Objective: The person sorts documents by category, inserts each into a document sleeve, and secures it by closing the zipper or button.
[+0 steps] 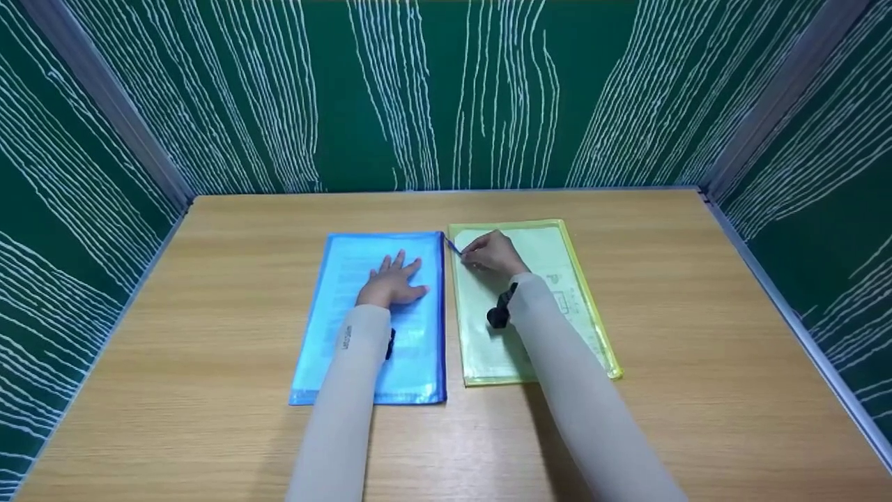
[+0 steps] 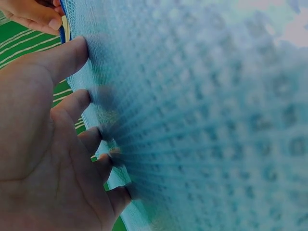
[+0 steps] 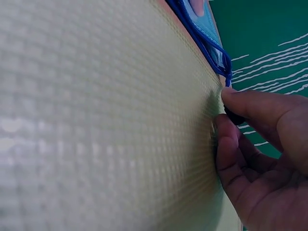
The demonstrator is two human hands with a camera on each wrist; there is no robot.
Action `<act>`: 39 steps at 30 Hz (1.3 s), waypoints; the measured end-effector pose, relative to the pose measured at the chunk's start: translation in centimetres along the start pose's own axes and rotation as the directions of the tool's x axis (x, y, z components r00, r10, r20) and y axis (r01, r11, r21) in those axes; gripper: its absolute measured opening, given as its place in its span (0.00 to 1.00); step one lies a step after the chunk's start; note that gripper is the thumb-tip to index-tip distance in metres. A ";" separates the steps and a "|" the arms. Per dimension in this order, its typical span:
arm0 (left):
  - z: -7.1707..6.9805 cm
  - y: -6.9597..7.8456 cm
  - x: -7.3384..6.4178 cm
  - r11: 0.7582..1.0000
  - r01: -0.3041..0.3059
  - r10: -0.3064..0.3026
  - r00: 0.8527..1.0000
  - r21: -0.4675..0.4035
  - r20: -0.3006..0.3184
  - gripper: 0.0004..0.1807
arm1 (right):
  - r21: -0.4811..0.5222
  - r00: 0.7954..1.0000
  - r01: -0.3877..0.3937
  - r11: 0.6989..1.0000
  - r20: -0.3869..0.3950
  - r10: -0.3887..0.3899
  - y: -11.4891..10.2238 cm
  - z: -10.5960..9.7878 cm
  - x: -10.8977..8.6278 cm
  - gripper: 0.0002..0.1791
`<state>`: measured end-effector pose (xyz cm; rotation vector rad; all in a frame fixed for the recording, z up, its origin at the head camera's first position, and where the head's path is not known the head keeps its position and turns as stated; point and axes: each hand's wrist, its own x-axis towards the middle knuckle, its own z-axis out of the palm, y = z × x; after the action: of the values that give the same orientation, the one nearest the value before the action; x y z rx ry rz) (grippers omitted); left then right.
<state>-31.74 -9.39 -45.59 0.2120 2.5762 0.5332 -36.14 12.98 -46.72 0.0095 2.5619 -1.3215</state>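
A blue mesh zip pouch (image 1: 411, 348) with printed paper inside lies on the table. My left hand (image 1: 392, 281) rests on it, fingers spread, and the left wrist view shows the fingertips (image 2: 82, 98) touching the mesh. Along its right edge runs a dark blue zipper (image 1: 443, 328). From that zipper's far end comes a blue pull cord (image 1: 451, 245), pinched between the thumb and fingers of my right hand (image 1: 496, 252). This hand is above a yellow-edged mesh zip pouch (image 1: 488, 348) that holds a printed sheet. In the right wrist view the cord (image 3: 228, 79) runs taut to the thumb (image 3: 240, 98).
Both pouches lie side by side with a narrow gap on a wooden table (image 1: 209, 314). Green panels (image 1: 334, 104) with white wavy lines stand behind and at both sides. Dark wrist straps (image 1: 500, 310) sit on the pale sleeves (image 1: 585, 390).
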 end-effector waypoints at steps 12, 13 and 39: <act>0.7 -0.2 0.3 0.999 0.032 -0.032 0.999 -0.017 -0.019 0.37 | -0.001 0.999 -0.036 0.999 0.039 0.036 0.5 0.2 -0.7 0.08; 0.7 -0.1 0.3 0.999 0.039 -0.039 0.999 -0.018 -0.023 0.37 | -0.002 0.999 -0.035 0.999 0.041 0.035 0.5 0.2 -0.8 0.08; 0.3 0.2 0.5 1.000 0.020 -0.021 0.998 -0.022 -0.058 0.38 | 0.038 1.000 0.002 0.999 0.010 -0.002 0.9 -1.0 -1.4 0.10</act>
<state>-31.98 -9.00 -45.96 0.1652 2.6246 0.5672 -34.94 14.46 -46.55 0.0075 2.5292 -1.3670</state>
